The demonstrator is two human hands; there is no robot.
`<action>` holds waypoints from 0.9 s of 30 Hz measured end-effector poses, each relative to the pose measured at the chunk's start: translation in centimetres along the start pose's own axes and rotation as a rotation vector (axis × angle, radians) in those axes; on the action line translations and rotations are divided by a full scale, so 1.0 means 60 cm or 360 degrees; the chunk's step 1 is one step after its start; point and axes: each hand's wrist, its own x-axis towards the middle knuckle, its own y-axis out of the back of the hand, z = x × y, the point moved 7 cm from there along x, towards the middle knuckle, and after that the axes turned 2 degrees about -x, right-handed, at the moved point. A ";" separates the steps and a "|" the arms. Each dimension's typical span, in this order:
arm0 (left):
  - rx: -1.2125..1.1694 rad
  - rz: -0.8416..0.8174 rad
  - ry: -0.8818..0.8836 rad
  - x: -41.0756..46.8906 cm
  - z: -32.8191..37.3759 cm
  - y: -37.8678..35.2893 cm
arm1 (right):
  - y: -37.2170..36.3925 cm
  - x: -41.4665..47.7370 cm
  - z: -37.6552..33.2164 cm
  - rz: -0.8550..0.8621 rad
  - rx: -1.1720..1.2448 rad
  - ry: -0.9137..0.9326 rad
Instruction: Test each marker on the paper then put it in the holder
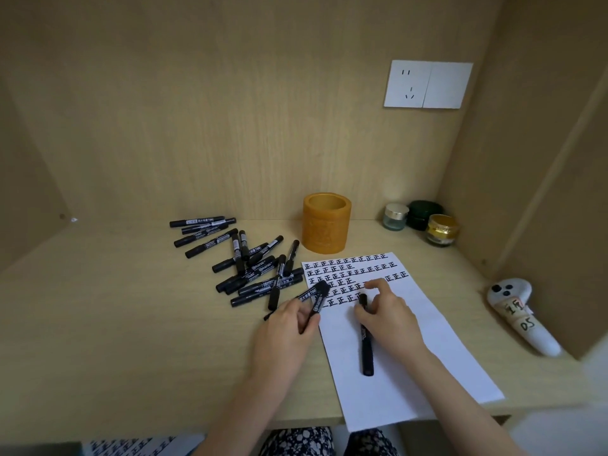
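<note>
Left hand: we see it curled round a black marker, whose far end sits over the left edge of the paper.
Right hand: its fingers pinch the far part of a second marker, which lies lengthwise on the sheet with its other end pointing toward us.
Paper: a white sheet lying near and right of centre on the desk. Its far half carries rows of one repeated black character, and we find both hands at the nearest row.
Holder: an orange-yellow cylinder standing upright just beyond the paper's far left corner, apart from both hands.
Loose markers: a black heap left of the paper, several crossing one another.
Jars: three small ones in the far right corner.
White object: it lies on the desk right of the paper.
</note>
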 end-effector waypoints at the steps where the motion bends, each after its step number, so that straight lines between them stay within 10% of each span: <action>1: 0.0024 0.0001 0.0009 -0.001 -0.005 0.001 | 0.004 0.000 -0.003 0.0029 0.0102 0.0018; 27: -0.0241 -0.0133 -0.0168 -0.006 0.031 -0.007 | 0.010 -0.007 -0.068 0.0090 0.1717 0.0115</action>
